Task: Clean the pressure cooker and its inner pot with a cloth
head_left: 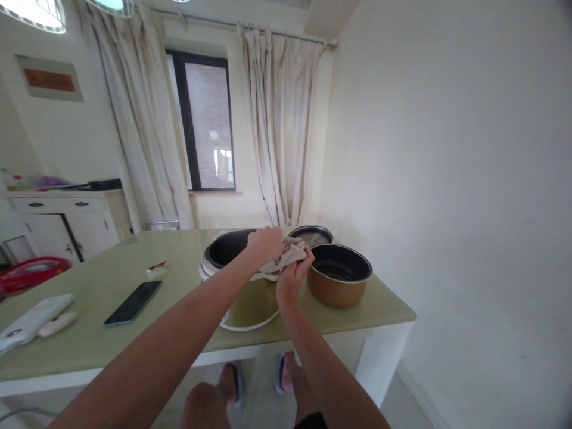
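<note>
Both my hands are on a crumpled pale cloth [290, 252] above the right side of a rice cooker [206, 269]. My left hand [265, 243] is closed on the cloth from the left, knuckles up. From the right and below, my right hand [291, 279] grips the same cloth, its fingertips at the cloth's right end. The cooker is white with a dark, open inside, partly hidden behind my left forearm. Just right of my hands stands a gold-brown inner pot [338, 291] with a black inside. Behind it is a round, dark-rimmed piece [313, 235], partly hidden.
These things share a pale green table [179, 250]. On its left side lie a phone [133, 304], a white pouch-like object [33, 319] and a small packet [156, 271]. A white wall [447, 179] rises at the right. Beyond the table are a cabinet [67, 223] and curtains [286, 119].
</note>
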Motion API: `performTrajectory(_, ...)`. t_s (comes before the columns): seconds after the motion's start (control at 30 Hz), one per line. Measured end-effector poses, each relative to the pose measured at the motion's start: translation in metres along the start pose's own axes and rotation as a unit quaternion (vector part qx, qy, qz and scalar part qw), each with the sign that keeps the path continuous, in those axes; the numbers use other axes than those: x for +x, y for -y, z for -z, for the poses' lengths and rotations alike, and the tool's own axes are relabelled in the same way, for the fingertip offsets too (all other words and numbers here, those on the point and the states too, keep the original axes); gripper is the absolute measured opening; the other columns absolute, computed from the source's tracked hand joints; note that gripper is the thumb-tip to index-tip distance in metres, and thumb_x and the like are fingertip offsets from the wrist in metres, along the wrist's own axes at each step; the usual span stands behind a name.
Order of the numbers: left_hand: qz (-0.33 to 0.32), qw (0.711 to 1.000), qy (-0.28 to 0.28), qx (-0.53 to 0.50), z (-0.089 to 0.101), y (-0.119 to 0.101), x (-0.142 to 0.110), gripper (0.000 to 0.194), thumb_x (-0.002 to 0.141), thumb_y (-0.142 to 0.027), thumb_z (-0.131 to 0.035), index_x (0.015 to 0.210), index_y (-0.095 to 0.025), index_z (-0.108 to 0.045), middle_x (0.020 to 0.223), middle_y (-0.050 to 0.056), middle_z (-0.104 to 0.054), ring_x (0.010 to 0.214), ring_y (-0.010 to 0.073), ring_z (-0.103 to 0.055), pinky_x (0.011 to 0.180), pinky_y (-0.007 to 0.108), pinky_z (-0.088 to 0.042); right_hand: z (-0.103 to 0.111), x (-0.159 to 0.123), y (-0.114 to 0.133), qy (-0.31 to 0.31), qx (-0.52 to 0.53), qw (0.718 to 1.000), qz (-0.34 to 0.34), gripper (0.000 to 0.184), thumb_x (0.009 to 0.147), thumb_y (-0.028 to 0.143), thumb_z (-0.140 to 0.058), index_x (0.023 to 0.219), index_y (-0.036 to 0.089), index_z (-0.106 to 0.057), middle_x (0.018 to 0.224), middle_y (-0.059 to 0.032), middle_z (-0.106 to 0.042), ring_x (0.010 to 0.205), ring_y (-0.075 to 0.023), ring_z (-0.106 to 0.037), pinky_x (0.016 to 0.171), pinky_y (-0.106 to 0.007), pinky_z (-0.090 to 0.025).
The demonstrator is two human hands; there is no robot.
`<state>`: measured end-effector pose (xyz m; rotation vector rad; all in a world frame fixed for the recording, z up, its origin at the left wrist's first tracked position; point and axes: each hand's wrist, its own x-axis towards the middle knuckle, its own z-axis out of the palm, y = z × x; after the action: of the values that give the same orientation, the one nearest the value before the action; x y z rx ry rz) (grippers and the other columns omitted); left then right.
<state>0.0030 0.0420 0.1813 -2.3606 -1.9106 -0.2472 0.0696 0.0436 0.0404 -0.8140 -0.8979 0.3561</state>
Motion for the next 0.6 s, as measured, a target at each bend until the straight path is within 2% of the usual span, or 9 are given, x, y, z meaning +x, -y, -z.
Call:
performTrajectory(0.1,0.002,0.998,-0.058,0.017,-0.003,-0.02,0.005,0.038,0.099,-0.036,-0.05,0.124,-0.017,-0.071,0.122,0.024,-0.074,0.119,0.0365,-0.07,0.094,0.046,-0.055,0.006,-0.01,-0.01,0.02,-0.041,0.999,0.003,0.042,0.105,0.034,-0.033,0.146,0.022,-0.035,0.141,-0.0205,-0.054,0.129,-0.0272,-0.054,0.111,-0.049,-0.043)
performTrajectory(0.2,-0.002,0.998,-0.058,0.007,-0.005,-0.03,0.017,0.037,0.101,-0.024,-0.045,0.127,-0.016,-0.07,0.126,0.024,-0.073,0.123,0.0341,-0.069,0.098,0.045,-0.053,0.014,-0.021,-0.009,0.007,-0.072,0.997,0.012,0.048,0.108,0.043,-0.037,0.15,0.019,-0.036,0.142,-0.0229,-0.05,0.132,-0.0293,-0.051,0.112,-0.049,-0.042)
performTrajectory(0.3,-0.003,0.999,-0.034,-0.004,-0.004,-0.029,0.034,0.041,0.101,-0.033,-0.05,0.131,-0.014,-0.069,0.132,0.026,-0.071,0.127,0.0366,-0.067,0.101,0.047,-0.053,0.022,-0.027,0.001,-0.009,-0.108,0.992,0.058,0.048,0.107,0.045,-0.043,0.146,0.017,-0.043,0.138,-0.0232,-0.051,0.129,-0.0316,-0.049,0.113,-0.053,-0.038)
performTrajectory(0.4,-0.016,0.999,0.025,-0.012,-0.005,-0.023,0.046,0.063,0.087,-0.057,-0.07,0.131,-0.012,-0.07,0.134,0.027,-0.07,0.126,0.0396,-0.068,0.1,0.045,-0.055,0.027,-0.028,0.009,0.069,-0.136,0.977,0.147,0.031,0.108,0.037,-0.039,0.126,0.021,-0.058,0.123,-0.017,-0.058,0.121,-0.0309,-0.052,0.11,-0.054,-0.037)
performTrajectory(0.47,-0.023,0.998,0.053,-0.017,-0.009,-0.02,0.05,0.08,0.072,-0.063,-0.081,0.133,-0.012,-0.07,0.136,0.027,-0.069,0.127,0.0406,-0.067,0.1,0.043,-0.056,0.029,-0.027,0.011,0.114,-0.146,0.965,0.187,0.029,0.108,0.032,-0.035,0.111,0.022,-0.063,0.115,-0.0136,-0.06,0.115,-0.0297,-0.054,0.105,-0.053,-0.039)
performTrajectory(0.53,-0.019,0.998,0.055,-0.022,-0.013,-0.019,0.052,0.08,0.071,-0.061,-0.08,0.135,-0.013,-0.068,0.137,0.027,-0.068,0.127,0.0412,-0.066,0.099,0.043,-0.056,0.03,-0.026,0.01,0.123,-0.156,0.957,0.209,0.028,0.108,0.029,-0.036,0.104,0.022,-0.063,0.114,-0.0127,-0.061,0.113,-0.029,-0.055,0.102,-0.05,-0.04)
performTrajectory(0.6,-0.018,0.998,0.046,-0.032,-0.016,-0.017,0.055,0.069,0.08,-0.056,-0.072,0.135,-0.014,-0.068,0.137,0.027,-0.068,0.126,0.0416,-0.067,0.098,0.046,-0.056,0.032,-0.025,0.009,0.126,-0.171,0.95,0.228,0.022,0.106,0.03,-0.04,0.105,0.022,-0.061,0.115,-0.0129,-0.062,0.114,-0.029,-0.055,0.101,-0.049,-0.039)
